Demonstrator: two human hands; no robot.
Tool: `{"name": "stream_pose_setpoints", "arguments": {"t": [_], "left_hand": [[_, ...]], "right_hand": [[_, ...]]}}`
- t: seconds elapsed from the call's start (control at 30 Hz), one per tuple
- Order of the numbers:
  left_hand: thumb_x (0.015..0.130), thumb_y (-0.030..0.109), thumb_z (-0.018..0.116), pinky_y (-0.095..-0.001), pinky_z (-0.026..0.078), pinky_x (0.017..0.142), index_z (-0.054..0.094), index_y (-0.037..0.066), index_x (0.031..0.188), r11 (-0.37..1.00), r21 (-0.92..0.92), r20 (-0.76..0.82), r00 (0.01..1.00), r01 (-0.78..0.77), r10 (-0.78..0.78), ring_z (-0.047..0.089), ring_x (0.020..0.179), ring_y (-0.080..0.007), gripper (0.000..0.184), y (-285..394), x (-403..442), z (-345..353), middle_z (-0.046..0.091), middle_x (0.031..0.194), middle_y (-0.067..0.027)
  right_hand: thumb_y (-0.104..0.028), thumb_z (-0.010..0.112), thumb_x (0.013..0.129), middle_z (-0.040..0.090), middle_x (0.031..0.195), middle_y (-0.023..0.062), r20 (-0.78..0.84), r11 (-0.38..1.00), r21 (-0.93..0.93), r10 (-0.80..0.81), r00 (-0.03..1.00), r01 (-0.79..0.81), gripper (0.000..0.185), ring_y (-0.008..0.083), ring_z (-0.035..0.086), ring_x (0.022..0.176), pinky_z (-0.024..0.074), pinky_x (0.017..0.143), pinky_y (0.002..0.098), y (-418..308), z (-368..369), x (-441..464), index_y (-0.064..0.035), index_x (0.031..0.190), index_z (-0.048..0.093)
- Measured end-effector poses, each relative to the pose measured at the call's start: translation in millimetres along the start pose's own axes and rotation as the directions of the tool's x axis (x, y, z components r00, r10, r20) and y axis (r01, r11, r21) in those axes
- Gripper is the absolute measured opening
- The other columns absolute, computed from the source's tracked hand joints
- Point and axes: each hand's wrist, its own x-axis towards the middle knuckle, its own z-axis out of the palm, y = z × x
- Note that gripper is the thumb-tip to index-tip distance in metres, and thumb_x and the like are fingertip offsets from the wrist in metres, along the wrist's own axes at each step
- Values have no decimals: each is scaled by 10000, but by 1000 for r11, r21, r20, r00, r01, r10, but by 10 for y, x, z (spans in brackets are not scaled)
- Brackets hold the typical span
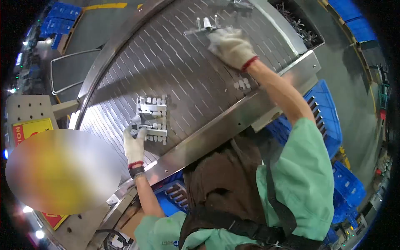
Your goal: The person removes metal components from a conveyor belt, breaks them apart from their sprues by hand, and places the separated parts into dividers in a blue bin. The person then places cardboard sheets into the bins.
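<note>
My left hand [134,146], in a white knit glove with a red cuff, pinches the lower left edge of a silvery metal casting [152,109]. This casting lies on the slatted metal conveyor and has several small tabs along its bars. Farther out, my right hand [233,46], gloved the same way, closes on a second metal casting [207,24] with upright prongs. The glove hides part of that piece. A small cluster of metal tabs [242,85] lies near the conveyor's near edge, below my right wrist.
The slatted conveyor [183,71] has a raised steel rim [233,118]. Another metal piece [243,5] lies at its far end. A bin of metal scraps [293,25] stands at the upper right. Blue crates [329,121] stand beside and below the near edge.
</note>
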Motion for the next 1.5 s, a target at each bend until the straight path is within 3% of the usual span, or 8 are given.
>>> {"name": "stream_pose_setpoints", "arguments": {"t": [0.2, 0.3, 0.73, 0.83, 0.93, 1.17, 1.27, 1.5], "left_hand": [[1005, 492, 755, -504, 562, 886, 720, 1, 1152, 998, -26, -32, 998, -58, 57, 751, 977, -429, 514, 553, 401, 105, 789, 1042, -253], [1024, 428, 750, -474, 545, 802, 721, -11, 1017, 982, -134, -54, 990, -134, 128, 725, 877, -419, 440, 586, 368, 187, 775, 941, -226], [1002, 140, 756, -455, 524, 831, 712, -50, 1044, 736, -147, -491, 695, -660, 525, 666, 863, -363, 199, 1342, -292, -237, 709, 945, -191], [1011, 160, 757, -442, 521, 804, 717, -41, 1011, 690, -318, -499, 734, -651, 462, 660, 847, -315, 205, 1246, -230, -192, 695, 907, -156], [1011, 208, 761, -441, 516, 724, 728, -1, 994, 769, -315, -373, 818, -556, 438, 674, 780, -314, 212, 1185, -265, -215, 699, 876, -159], [1021, 251, 743, -448, 520, 679, 728, 14, 1006, 689, -140, -460, 663, -711, 590, 688, 712, -361, 238, 1226, -325, -394, 682, 792, -172], [1008, 303, 750, -451, 536, 713, 723, 9, 1023, 806, -423, -203, 910, -415, 362, 715, 760, -374, 296, 1138, -348, -578, 709, 828, -191], [1031, 564, 670, -486, 560, 821, 682, 50, 1269, 868, 17, -135, 859, -496, 493, 734, 890, -425, 567, 377, 146, -462, 766, 1015, -175]], "right_hand": [[-398, 762, 993, 712, 1301, 187, -298, 930, 154, 365, 882, -333, 467, 393, 672, 1210, 509, 1055, 554, 898, -186, -285, -84, 1334, 710], [-489, 691, 1053, 709, 1290, 196, -476, 938, 344, 144, 868, 33, 562, 383, 695, 1139, 586, 964, 511, 273, -319, -470, -95, 1451, 642], [-472, 670, 1033, 784, 952, 156, 164, -175, 966, -170, 972, -193, 495, 302, 752, 884, 594, 812, 434, -1739, -174, -613, -7, 1156, 786], [-399, 714, 1029, 719, 789, 192, 269, -2, 963, 68, 961, -270, 362, 363, 741, 773, 580, 725, 466, -1884, -336, -720, -44, 1014, 779], [-378, 729, 1033, 746, 786, 143, -384, 633, 705, -39, 922, 320, 272, 358, 743, 694, 576, 652, 485, -1842, -480, -802, -128, 935, 775], [-419, 706, 1062, 785, 894, 57, 545, -430, 743, -58, 836, -514, 482, 154, 719, 706, 569, 633, 308, -1964, -119, -900, 13, 1255, 794], [-404, 701, 1066, 793, 935, 74, 146, 41, 984, 362, 921, -173, 458, 158, 738, 809, 579, 728, 302, -2136, -408, -1094, 22, 1207, 797], [-288, 710, 1057, 797, 966, 84, 99, 88, 986, 361, 927, -140, 352, 117, 719, 853, 582, 777, 300, -2228, -484, -1293, 36, 1175, 784]]}}
